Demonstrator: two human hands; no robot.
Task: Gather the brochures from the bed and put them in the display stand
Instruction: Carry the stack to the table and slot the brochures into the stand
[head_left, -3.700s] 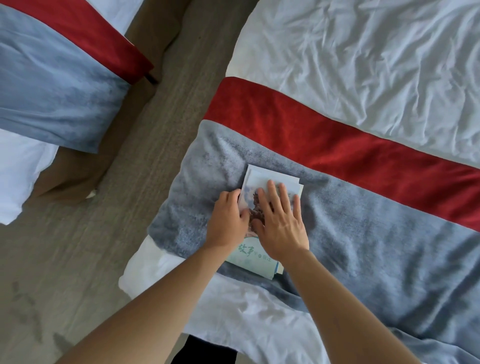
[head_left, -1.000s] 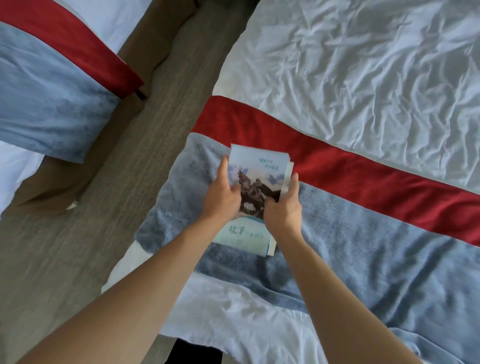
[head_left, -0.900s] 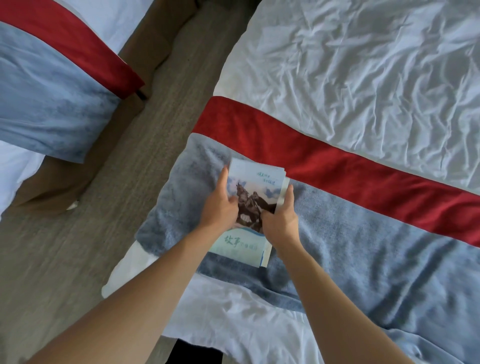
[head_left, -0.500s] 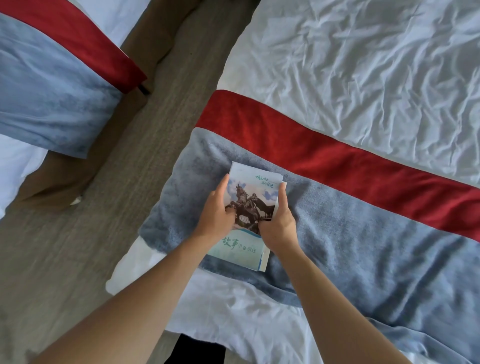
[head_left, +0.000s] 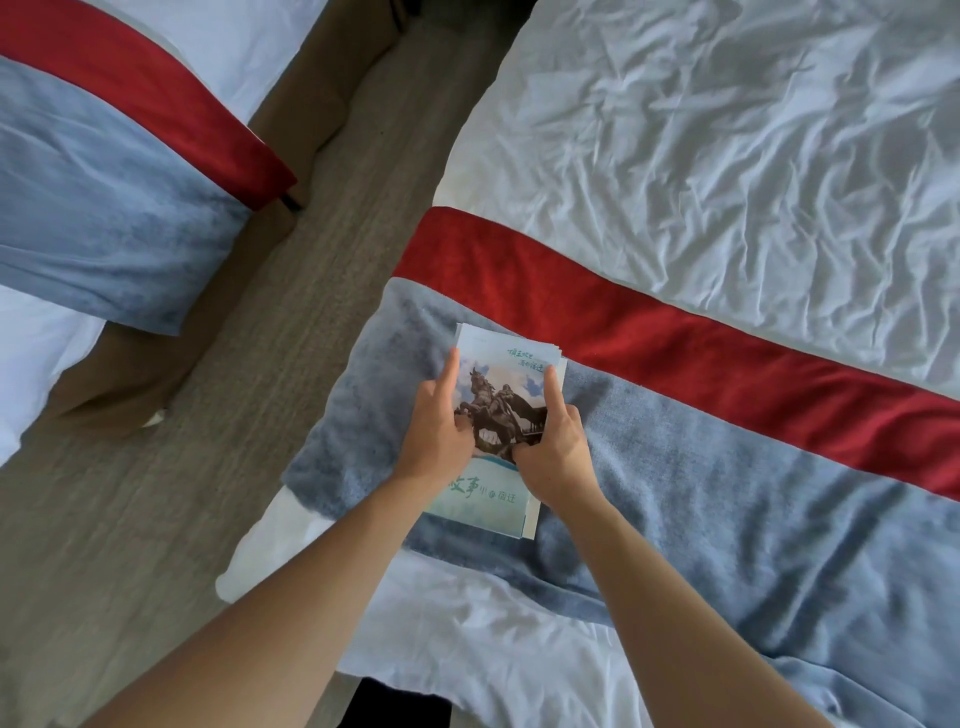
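Grey runner (head_left: 727, 499), white bed (head_left: 727, 156), carpet (head_left: 156, 519)

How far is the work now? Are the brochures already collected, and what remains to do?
Collected: the brochures lie in one stack on the blue bed runner; no loose ones show elsewhere on the bed. In hand: the left hand and right hand press the stack's two long sides, its edges nearly even. Remaining: lifting the stack and placing it in the display stand, which is not in view.
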